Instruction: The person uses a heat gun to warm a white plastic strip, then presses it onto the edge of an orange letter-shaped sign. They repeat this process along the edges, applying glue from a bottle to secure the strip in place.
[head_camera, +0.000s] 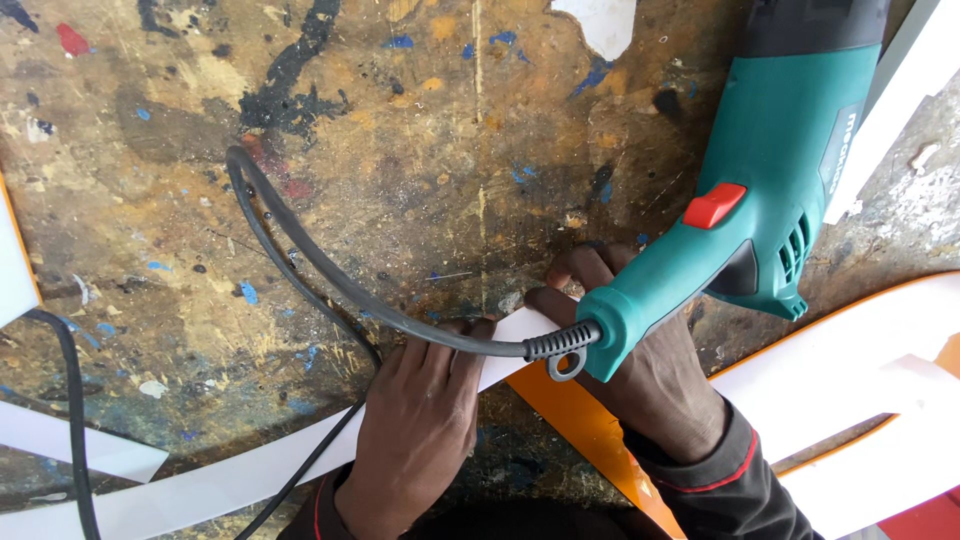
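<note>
Left hand (420, 425) lies flat, fingers spread and pressing the white strip (230, 480) onto the paint-stained bench (400, 150) near its near edge. Right hand (655, 370) rests on the strip's end; its grip is hidden under the teal drill (775, 170), so cannot tell. Strip's long axis runs from lower left up toward the right hand. Drill's black cord (300, 245) loops over the left fingers. No containers visible.
</note>
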